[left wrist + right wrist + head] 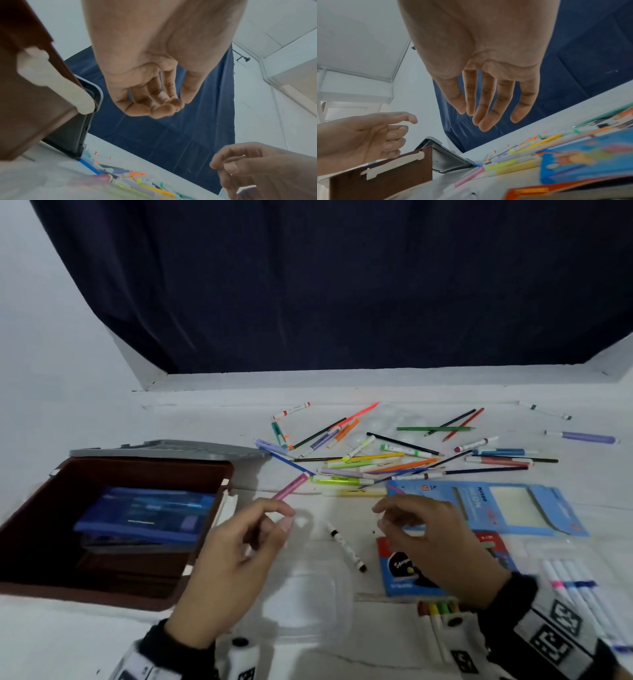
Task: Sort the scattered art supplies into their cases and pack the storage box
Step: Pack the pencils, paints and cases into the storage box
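Note:
My left hand [274, 518] [154, 105] hovers over the table beside the brown storage box [144, 463], fingers loosely curled and holding nothing. A pink marker [291, 486] lies on the table just beyond its fingertips. My right hand [394, 518] [488, 115] hangs with relaxed fingers, empty, above a red and blue crayon box [411, 570]. A black-and-white marker [346, 546] lies between the hands. Many scattered pens, pencils and markers [394, 453] cover the far middle of the table. A blue pencil case [147, 511] lies inside the storage box.
The grey box lid [171, 448] lies behind the storage box. A clear plastic case [308, 604] sits near the front edge between my wrists. A blue pouch [496, 505] and a tray of white markers [575, 594] lie at the right. A dark curtain [342, 285] hangs behind.

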`<state>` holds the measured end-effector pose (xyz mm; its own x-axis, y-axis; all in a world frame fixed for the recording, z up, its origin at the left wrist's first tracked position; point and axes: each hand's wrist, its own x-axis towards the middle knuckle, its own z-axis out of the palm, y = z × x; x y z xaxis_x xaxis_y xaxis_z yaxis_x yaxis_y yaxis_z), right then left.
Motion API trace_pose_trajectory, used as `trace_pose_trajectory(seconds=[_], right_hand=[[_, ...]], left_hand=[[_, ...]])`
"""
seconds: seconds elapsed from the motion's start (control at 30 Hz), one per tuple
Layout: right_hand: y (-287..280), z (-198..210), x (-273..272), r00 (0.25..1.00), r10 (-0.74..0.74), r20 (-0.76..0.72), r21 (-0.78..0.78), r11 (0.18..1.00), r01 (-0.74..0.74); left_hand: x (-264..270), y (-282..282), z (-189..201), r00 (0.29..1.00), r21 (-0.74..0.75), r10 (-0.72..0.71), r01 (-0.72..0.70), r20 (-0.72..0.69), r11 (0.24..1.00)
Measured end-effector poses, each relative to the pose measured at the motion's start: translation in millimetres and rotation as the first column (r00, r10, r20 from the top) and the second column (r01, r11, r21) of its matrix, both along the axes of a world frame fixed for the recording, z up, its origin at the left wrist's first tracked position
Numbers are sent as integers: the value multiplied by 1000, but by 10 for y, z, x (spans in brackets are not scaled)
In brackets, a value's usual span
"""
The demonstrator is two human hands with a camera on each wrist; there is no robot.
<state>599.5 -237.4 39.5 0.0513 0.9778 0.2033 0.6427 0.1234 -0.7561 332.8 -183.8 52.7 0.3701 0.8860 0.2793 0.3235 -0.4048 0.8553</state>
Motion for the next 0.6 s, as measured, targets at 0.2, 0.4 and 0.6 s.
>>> trace_pose_trajectory(seconds=[0.2, 0.4, 0.6], right_hand=[[-120, -122, 840, 988, 90, 127, -77, 994, -81], [-101, -149, 1572, 934, 169, 315, -280, 957, -79], [-37, -174, 2046, 812, 146, 565, -397, 911, 112]], left_hand=[[552, -217, -118, 992, -74, 24, -33, -123, 997], [1021, -361, -128, 958, -101, -18, -12, -286, 995], [1560, -330, -67, 888, -55, -115, 101, -446, 993]])
